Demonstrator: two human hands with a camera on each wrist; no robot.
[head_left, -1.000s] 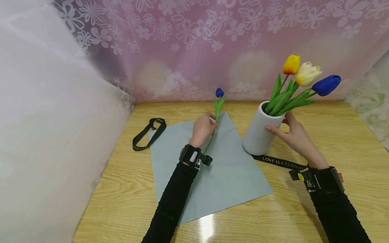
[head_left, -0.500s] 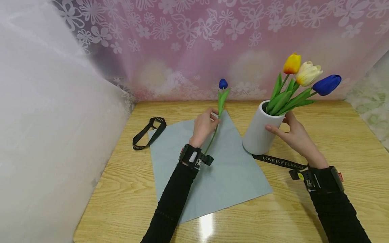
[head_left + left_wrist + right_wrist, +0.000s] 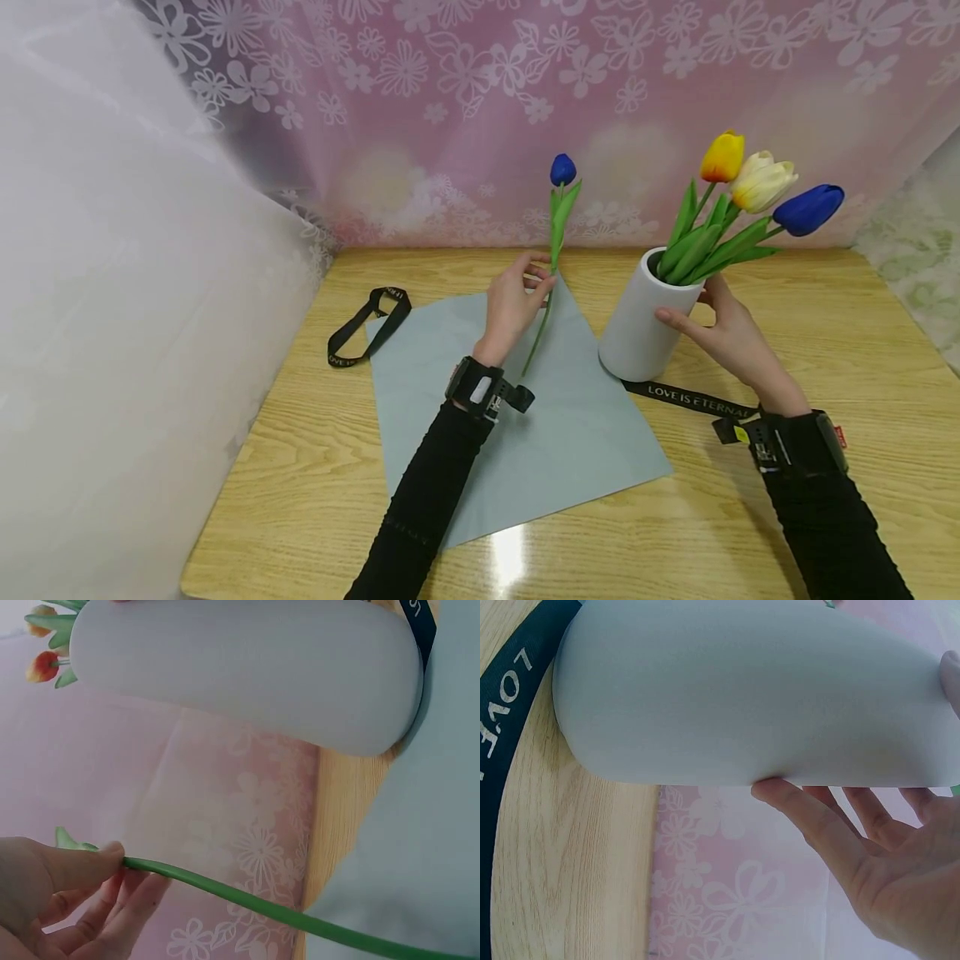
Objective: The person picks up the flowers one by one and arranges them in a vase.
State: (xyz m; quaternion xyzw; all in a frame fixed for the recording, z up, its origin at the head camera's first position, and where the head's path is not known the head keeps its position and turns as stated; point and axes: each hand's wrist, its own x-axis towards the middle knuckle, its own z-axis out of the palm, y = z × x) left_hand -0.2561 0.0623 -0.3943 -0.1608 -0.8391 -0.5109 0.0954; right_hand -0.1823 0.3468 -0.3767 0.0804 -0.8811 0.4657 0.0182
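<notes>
In the head view, my left hand point(image 3: 513, 304) pinches the thin green stem of a blue tulip point(image 3: 562, 170). The flower stands nearly upright, bloom at the top. In the left wrist view, thumb and fingers meet on the stem point(image 3: 255, 901). My right hand point(image 3: 731, 337) grips a white vase point(image 3: 641, 325) near its top, thumb in front and fingers partly hidden behind. Fingertips press its side in the right wrist view. Out of the vase lean a yellow tulip point(image 3: 722, 158), a cream tulip point(image 3: 761, 182) and another blue tulip point(image 3: 808, 210).
Grey-blue wrapping paper point(image 3: 585, 450) lies flat on the wooden table point(image 3: 285, 500). A looped black ribbon point(image 3: 348, 340) overlaps its left corner. Another black ribbon point(image 3: 690, 398), lettered in white, runs out by the vase's base. A pink floral curtain point(image 3: 487, 108) hangs behind the table.
My left hand has risen and shifted slightly right with the blue tulip, whose bloom now sits higher against the curtain. The right hand and vase have stayed in place.
</notes>
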